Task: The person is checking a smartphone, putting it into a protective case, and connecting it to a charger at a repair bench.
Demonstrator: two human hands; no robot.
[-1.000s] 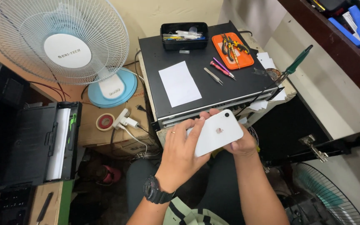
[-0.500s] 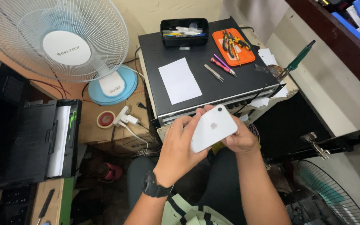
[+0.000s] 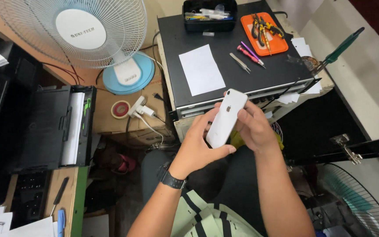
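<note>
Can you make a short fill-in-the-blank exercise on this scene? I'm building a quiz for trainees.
1. Both hands hold a white ____ with its back facing up.
2. The left hand has a black ____ on its wrist.
3. The right hand grips the device's ____ edge.
4. A white sheet of paper lies on the ____ metal case.

Missing words: smartphone; watch; right; black

head-worn view, looking steeply down, close
</note>
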